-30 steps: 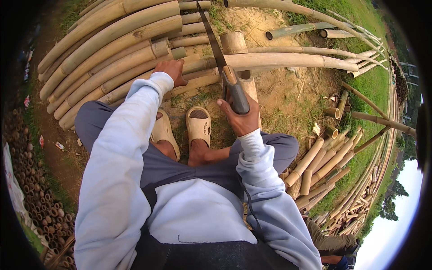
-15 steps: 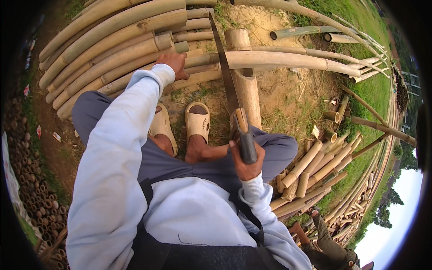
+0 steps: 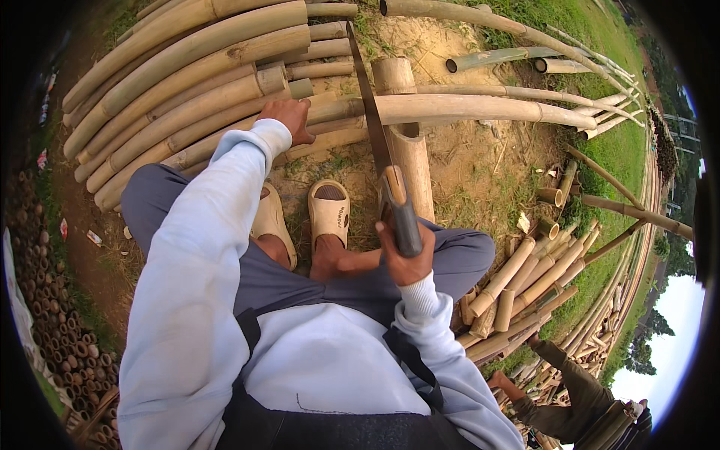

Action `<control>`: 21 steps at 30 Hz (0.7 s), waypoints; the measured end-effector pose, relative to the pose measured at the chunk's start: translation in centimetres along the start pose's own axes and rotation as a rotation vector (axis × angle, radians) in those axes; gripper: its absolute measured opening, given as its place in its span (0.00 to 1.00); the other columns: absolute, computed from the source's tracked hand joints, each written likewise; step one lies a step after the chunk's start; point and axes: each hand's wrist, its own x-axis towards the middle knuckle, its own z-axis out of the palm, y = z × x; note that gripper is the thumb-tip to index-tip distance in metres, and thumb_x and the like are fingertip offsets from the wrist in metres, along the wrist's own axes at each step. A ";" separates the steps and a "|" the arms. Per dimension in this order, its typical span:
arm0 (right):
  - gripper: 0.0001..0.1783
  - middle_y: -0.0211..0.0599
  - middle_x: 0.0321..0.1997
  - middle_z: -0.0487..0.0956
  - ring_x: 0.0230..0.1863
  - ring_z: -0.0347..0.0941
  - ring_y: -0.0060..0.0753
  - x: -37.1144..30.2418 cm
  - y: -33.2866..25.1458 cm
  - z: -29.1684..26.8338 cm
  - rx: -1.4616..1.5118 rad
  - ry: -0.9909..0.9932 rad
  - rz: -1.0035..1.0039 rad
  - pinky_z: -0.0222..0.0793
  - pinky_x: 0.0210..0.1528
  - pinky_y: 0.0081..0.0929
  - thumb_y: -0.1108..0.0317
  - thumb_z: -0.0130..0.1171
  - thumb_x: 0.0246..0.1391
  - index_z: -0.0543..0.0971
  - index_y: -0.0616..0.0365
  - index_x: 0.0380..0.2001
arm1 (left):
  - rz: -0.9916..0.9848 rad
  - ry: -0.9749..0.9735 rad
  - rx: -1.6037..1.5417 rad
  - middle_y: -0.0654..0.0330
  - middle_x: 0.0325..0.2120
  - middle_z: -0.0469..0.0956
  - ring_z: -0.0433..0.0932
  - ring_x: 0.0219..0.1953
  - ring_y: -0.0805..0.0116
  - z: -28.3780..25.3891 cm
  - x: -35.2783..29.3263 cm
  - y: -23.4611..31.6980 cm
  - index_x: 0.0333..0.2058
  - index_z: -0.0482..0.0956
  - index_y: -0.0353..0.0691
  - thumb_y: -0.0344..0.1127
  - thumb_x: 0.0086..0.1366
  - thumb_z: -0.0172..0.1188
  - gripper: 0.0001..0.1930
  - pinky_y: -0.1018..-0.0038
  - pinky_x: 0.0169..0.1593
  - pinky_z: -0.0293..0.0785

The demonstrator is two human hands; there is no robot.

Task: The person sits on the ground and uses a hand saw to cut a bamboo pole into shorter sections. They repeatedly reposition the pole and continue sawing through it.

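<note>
My right hand (image 3: 411, 255) is wrapped round the dark handle of a handsaw (image 3: 369, 101), low in front of my right knee. The long blade points away from me and lies across a pale bamboo pole (image 3: 465, 109). That pole runs sideways and rests on a thick, notched bamboo post (image 3: 412, 169) lying on the ground. To the left of the blade, my left hand (image 3: 288, 120) presses down with curled fingers on the same pole. Its fingertips are partly hidden.
Long bamboo poles (image 3: 195, 64) are stacked at the left. Short cut pieces (image 3: 517, 281) are heaped at the right, beside slanting poles (image 3: 630, 212). My sandalled feet (image 3: 328, 217) are below the pole. Another person (image 3: 577, 382) is at the lower right.
The saw and my right hand have shifted slightly away from me along the stroke. My left hand stays on the pole. The other person at the lower right has changed posture.
</note>
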 end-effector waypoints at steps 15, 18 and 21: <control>0.13 0.38 0.19 0.74 0.23 0.66 0.23 5.8 0.3 1.9 -0.029 0.024 -0.049 0.67 0.29 0.33 0.70 0.68 0.57 0.76 0.65 0.26 | 0.008 -0.014 0.000 0.47 0.41 0.86 0.84 0.48 0.48 -0.1 -0.4 0.9 0.46 0.81 0.39 0.54 0.53 0.73 0.29 0.56 0.54 0.79; 0.09 0.37 0.28 0.81 0.29 0.76 0.24 -4.2 -1.4 -1.6 0.016 -0.032 -0.073 0.74 0.37 0.27 0.74 0.66 0.58 0.83 0.65 0.42 | 0.006 0.052 0.006 0.46 0.41 0.86 0.84 0.47 0.48 1.0 -0.9 -0.1 0.46 0.81 0.39 0.54 0.52 0.73 0.29 0.56 0.54 0.79; 0.13 0.36 0.28 0.82 0.29 0.77 0.25 -11.2 -2.7 -5.2 -0.145 -0.083 0.044 0.73 0.37 0.25 0.78 0.65 0.57 0.82 0.67 0.46 | -0.040 -0.075 0.010 0.44 0.46 0.85 0.83 0.50 0.46 0.9 -1.0 -0.1 0.59 0.77 0.40 0.56 0.50 0.74 0.40 0.55 0.57 0.77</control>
